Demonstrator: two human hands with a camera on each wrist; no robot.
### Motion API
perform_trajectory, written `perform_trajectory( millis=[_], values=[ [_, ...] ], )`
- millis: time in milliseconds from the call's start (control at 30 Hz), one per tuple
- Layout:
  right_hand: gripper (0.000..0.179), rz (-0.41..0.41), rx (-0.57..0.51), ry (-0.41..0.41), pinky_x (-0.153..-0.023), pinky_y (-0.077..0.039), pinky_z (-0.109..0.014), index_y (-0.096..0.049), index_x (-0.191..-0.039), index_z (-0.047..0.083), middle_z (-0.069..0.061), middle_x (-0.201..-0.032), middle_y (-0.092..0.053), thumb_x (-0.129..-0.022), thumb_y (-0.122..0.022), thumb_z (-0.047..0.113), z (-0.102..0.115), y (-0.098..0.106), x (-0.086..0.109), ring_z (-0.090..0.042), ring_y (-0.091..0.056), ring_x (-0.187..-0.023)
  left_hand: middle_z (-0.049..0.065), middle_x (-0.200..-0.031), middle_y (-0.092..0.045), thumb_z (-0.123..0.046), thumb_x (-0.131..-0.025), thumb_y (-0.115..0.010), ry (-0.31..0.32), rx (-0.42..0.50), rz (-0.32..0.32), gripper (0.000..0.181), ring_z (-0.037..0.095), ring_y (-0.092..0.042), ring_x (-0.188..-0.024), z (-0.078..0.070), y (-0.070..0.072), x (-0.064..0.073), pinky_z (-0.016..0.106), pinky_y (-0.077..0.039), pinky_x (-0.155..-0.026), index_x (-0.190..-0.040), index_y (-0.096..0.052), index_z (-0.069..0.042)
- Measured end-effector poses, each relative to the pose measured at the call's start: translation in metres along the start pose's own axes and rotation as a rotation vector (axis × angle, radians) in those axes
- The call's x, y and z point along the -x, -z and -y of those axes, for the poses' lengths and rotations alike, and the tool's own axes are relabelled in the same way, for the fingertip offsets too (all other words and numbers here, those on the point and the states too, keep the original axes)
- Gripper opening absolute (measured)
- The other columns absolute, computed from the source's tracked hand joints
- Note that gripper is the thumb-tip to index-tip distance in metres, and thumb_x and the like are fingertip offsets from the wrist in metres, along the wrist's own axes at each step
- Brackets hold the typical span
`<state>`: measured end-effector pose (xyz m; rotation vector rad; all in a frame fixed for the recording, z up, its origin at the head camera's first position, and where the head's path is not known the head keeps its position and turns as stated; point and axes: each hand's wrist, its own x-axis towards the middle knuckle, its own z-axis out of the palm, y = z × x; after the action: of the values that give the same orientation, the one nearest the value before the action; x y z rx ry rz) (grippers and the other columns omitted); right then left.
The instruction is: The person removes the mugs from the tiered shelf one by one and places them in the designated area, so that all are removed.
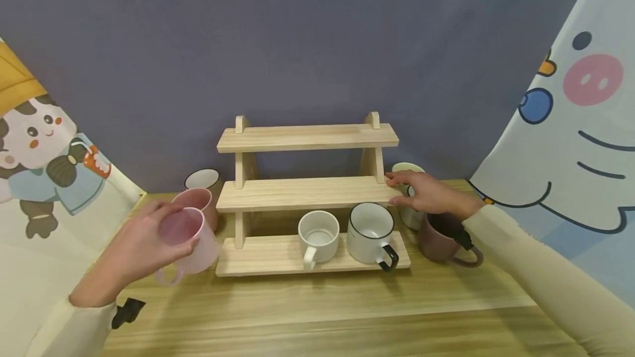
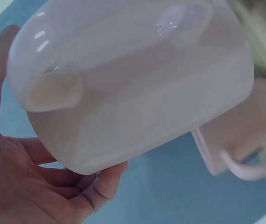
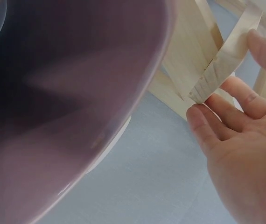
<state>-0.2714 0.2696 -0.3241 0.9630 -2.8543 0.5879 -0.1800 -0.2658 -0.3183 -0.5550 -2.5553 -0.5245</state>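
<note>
My left hand (image 1: 156, 236) holds a pale pink mug (image 1: 198, 252) by its rim, tilted above the table left of the shelf. The left wrist view shows the mug's glossy side (image 2: 147, 102) close up, with my thumb and fingers on either side. At the right end of the middle board of the wooden stepped shelf (image 1: 297, 193), my right hand (image 1: 426, 194) grips the board. In the right wrist view, the thumb lies on one face of the board (image 3: 221, 65) and the fingers on the other. A white mug (image 1: 319, 238) and a black-rimmed white mug (image 1: 369, 236) stand on the lowest board.
Behind the held mug are a darker pink mug (image 1: 198, 203) and a white-lined mug (image 1: 204, 180). Right of the shelf stand a brown-purple mug (image 1: 439, 244), a black-rimmed light mug (image 1: 410, 216) and a pale yellowish one (image 1: 407, 168). A grey curtain (image 1: 307, 43) hangs behind.
</note>
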Motion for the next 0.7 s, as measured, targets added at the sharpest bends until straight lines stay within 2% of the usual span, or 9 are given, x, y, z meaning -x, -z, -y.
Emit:
perform_trajectory(
  millis=[100,333,533,700],
  values=[
    [0.046,-0.004,0.002,0.004,-0.097,-0.036,-0.053,-0.06,-0.118,-0.003,-0.022,-0.135,-0.048,-0.085,-0.072,0.026,-0.001,0.0,0.0,-0.04,-0.042,-0.124,0.015,-0.098,-0.058,-0.029,-0.062,-0.084,-0.004,-0.046,-0.009,0.054,0.03,-0.054,-0.086,0.013,0.0,0.006,0.045,-0.043,-0.067,-0.099,-0.064,0.004],
    [0.046,-0.014,0.01,0.023,-0.098,-0.035,-0.053,-0.06,-0.118,-0.005,-0.022,-0.134,-0.049,-0.084,-0.072,0.025,-0.002,-0.001,0.0,-0.04,-0.043,-0.123,0.016,-0.094,-0.059,-0.026,-0.059,-0.085,-0.008,-0.042,-0.023,0.052,0.031,-0.054,-0.085,0.033,-0.01,0.014,0.044,-0.042,-0.068,-0.095,-0.065,0.005],
    [0.047,-0.011,0.009,0.023,-0.097,-0.036,-0.053,-0.06,-0.118,-0.005,-0.023,-0.134,-0.048,-0.084,-0.072,0.025,0.0,0.0,0.0,-0.041,-0.043,-0.123,0.016,-0.091,-0.061,-0.028,-0.061,-0.085,0.011,-0.035,0.018,0.052,0.031,-0.057,-0.08,0.04,-0.024,0.018,0.044,-0.044,-0.066,-0.095,-0.064,0.006],
    [0.046,-0.012,0.011,0.022,-0.096,-0.037,-0.053,-0.061,-0.117,-0.004,-0.023,-0.134,-0.049,-0.084,-0.072,0.025,0.001,0.0,0.0,-0.04,-0.043,-0.123,0.02,-0.092,-0.06,-0.029,-0.062,-0.084,0.01,-0.03,0.049,0.055,0.035,-0.057,-0.082,0.045,-0.031,0.02,0.048,-0.045,-0.068,-0.098,-0.063,0.008]
  ],
)
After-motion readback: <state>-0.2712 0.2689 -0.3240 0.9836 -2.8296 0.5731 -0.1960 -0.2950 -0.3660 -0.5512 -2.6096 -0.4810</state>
